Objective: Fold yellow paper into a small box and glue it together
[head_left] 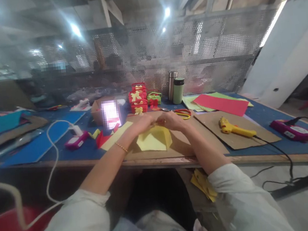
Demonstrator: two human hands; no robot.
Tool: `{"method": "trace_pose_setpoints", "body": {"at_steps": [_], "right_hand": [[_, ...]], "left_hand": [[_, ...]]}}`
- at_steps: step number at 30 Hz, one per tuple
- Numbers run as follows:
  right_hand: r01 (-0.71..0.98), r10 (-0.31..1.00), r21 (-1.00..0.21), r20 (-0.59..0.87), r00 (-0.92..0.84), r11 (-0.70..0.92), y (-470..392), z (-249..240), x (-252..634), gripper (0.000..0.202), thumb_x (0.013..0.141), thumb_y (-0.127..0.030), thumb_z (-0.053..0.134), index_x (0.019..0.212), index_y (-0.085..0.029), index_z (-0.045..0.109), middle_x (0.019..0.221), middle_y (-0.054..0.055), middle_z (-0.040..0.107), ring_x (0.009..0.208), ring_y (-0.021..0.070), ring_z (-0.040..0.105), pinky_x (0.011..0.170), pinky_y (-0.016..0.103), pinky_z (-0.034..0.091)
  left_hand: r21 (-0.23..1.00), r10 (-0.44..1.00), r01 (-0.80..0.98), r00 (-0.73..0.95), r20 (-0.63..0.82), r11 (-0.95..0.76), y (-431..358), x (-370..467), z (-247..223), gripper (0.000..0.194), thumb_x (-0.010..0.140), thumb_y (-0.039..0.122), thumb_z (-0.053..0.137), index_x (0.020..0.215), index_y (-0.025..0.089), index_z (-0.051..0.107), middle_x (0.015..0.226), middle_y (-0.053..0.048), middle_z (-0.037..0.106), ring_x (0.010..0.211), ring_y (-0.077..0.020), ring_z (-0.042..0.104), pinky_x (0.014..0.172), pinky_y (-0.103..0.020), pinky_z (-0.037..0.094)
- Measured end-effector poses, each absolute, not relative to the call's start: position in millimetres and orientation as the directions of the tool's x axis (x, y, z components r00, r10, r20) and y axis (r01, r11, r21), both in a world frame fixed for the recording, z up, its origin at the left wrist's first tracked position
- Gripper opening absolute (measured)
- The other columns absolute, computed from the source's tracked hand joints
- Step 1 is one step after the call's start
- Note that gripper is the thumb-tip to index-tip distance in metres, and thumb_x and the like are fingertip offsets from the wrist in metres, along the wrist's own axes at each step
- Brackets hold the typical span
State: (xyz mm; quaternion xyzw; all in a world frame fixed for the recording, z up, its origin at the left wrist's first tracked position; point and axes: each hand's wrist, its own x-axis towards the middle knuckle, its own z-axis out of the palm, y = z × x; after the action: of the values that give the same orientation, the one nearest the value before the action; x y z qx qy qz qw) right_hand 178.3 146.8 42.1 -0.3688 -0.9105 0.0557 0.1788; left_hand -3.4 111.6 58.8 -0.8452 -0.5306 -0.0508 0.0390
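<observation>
A yellow folded paper piece (pixel 153 139) stands on brown cardboard (pixel 181 142) near the table's front edge. My left hand (pixel 146 121) is at its far top edge, with the fingers bent and closed on it. Close beside it, my right hand (pixel 171 120) curls over the same paper's upper right part, its fingers pinched together. The fingertips of both hands nearly meet and are partly hidden behind the hands.
Small red boxes (pixel 139 104) and a green box (pixel 154 98) stand beyond my hands, near a green bottle (pixel 178 91). Scissors (pixel 183 114) and a yellow glue gun (pixel 235 129) lie right. A lit phone (pixel 110 114) stands left.
</observation>
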Motion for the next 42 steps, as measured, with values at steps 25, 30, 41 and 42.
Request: {"method": "trace_pose_setpoints", "body": {"at_steps": [25,30,41,42], "right_hand": [[0.58,0.671,-0.35,0.267,-0.691,0.736,159,33,183,0.015,0.079,-0.017,0.067,0.083,-0.014,0.081,0.076,0.006,0.074,0.068,0.0134,0.06,0.064,0.023,0.041],[0.608,0.685,-0.322,0.254,-0.683,0.726,155,37,180,0.015,0.08,-0.013,0.067,0.08,-0.015,0.082,0.079,0.008,0.076,0.07,0.0144,0.063,0.065,0.024,0.042],[0.595,0.64,-0.237,0.282,-0.715,0.768,146,37,168,0.021,0.088,-0.022,0.062,0.091,-0.016,0.082,0.087,0.01,0.078,0.074,0.0164,0.064,0.068,0.025,0.041],[0.597,0.634,-0.214,0.283,-0.719,0.773,146,36,167,0.022,0.089,-0.022,0.062,0.089,-0.015,0.082,0.085,0.01,0.078,0.073,0.0163,0.063,0.068,0.025,0.039]], "left_hand": [[0.106,0.864,0.862,0.478,0.157,-0.496,118,-21,46,0.022,0.082,0.011,0.057,0.062,0.017,0.062,0.063,-0.005,0.062,0.065,-0.0179,0.055,0.064,-0.029,0.035],[0.147,0.86,0.85,0.485,0.158,-0.506,115,-22,47,0.023,0.081,0.012,0.056,0.059,0.017,0.059,0.059,-0.003,0.057,0.062,-0.0151,0.05,0.061,-0.028,0.033],[0.216,0.872,0.845,0.475,0.118,-0.489,114,-17,48,0.028,0.088,0.025,0.057,0.062,0.017,0.061,0.06,-0.002,0.055,0.06,-0.0137,0.047,0.061,-0.029,0.032],[0.228,0.874,0.844,0.473,0.112,-0.486,114,-17,48,0.029,0.089,0.027,0.057,0.063,0.017,0.061,0.061,-0.002,0.054,0.06,-0.0138,0.046,0.062,-0.029,0.032]]}}
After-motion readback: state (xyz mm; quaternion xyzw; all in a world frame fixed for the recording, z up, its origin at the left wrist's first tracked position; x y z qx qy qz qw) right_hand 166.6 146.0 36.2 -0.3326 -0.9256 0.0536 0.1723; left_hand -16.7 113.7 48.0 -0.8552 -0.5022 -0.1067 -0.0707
